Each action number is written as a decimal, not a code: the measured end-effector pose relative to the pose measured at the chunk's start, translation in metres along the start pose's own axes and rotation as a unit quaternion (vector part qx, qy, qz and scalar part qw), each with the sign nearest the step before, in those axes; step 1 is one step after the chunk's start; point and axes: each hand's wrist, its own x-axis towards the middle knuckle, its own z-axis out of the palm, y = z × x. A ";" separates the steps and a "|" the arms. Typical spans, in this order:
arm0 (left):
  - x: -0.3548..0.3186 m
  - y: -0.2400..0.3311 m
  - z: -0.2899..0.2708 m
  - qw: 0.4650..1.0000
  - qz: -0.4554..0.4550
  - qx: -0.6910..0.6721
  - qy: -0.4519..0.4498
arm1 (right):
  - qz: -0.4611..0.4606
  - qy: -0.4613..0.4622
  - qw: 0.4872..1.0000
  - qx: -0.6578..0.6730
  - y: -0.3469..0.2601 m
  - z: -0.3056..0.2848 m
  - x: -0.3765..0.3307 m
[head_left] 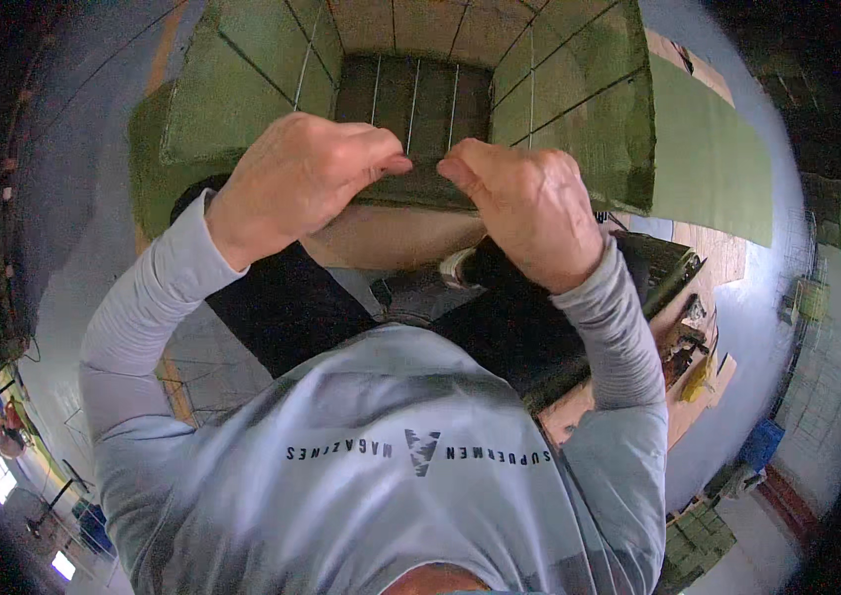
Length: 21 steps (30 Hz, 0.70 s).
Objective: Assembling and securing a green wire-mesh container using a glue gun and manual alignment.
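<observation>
Both of my hands are raised in front of a green open box-like form (579, 109), with a small gap between them. My left hand (291, 174) is closed, thumb and fingers pressed together at the tip. In the same way my right hand (534, 198) is pinched shut, its fingertips facing the left. Whatever they may hold is too small or hidden to make out. Thin lines cross the green side walls, and pale parallel lines run over the dark inner panel (415, 109) just beyond my fingertips.
Right of the box lies a flat green board (728, 169). A dark slab (673, 260) is beside my right leg, near wooden boards (723, 248). Tools and a yellow object (698, 380) rest there. Farther right is a blue container (760, 444).
</observation>
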 end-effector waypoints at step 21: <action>0.011 -0.012 0.002 0.994 0.011 0.085 -0.069 | -0.124 0.031 0.991 -0.030 0.012 0.014 0.013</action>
